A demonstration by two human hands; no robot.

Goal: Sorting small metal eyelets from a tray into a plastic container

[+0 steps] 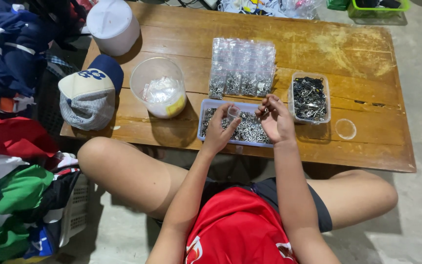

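Observation:
My left hand holds a small clear plastic bag over a rectangular clear tray of small silver metal parts at the near edge of the low wooden table. My right hand hovers just right of the bag with its fingertips pinched together, apparently on a few of the small silver parts. Behind the tray lie rows of small filled clear bags. A second clear tray with dark metal parts stands right of my right hand.
A clear round tub with plastic inside and a white lidded bucket stand at the table's left. A cap rests on the left corner. A clear round lid lies at the right. Piled clothes and a basket fill the left floor.

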